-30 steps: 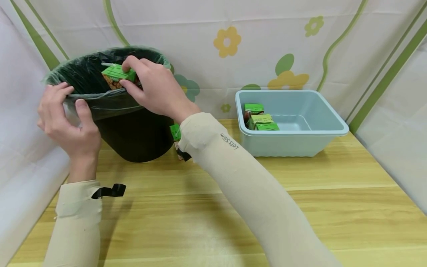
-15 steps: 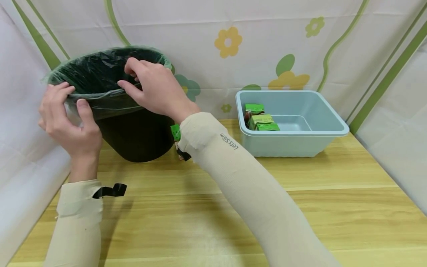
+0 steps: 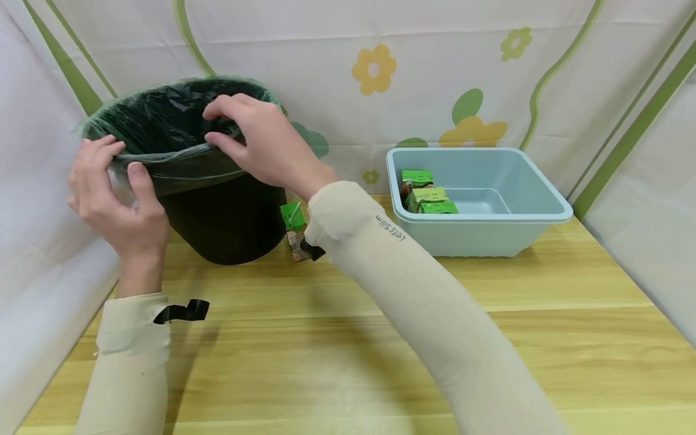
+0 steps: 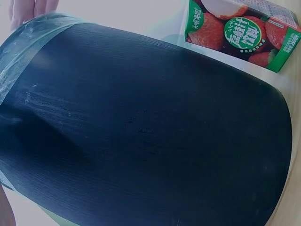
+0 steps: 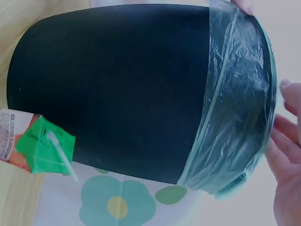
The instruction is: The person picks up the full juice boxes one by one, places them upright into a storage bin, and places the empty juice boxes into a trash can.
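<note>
At the left stands a black trash bin, tipped slightly, with a thin green bag folded over its rim. My left hand grips that rim, thumb outside and fingertips over the edge. Above the bin's mouth, my right hand has thumb and fingers spread apart, holding nothing. A drink carton with a green top and a straw stands beside the bin, partly behind the right sleeve. The left wrist view shows the lychee juice carton's printed side. The bin's bottom is hidden.
A light blue plastic basin sits at the right on the wooden table. Several green-topped cartons are in its left end. A flower-printed cloth hangs behind. Black straps stick out from the sleeves.
My right hand has let go of a green-topped carton, which dropped into the bin out of sight. That hand has since moved slightly right, uncovering more of the standing carton. The left hand keeps its grip.
</note>
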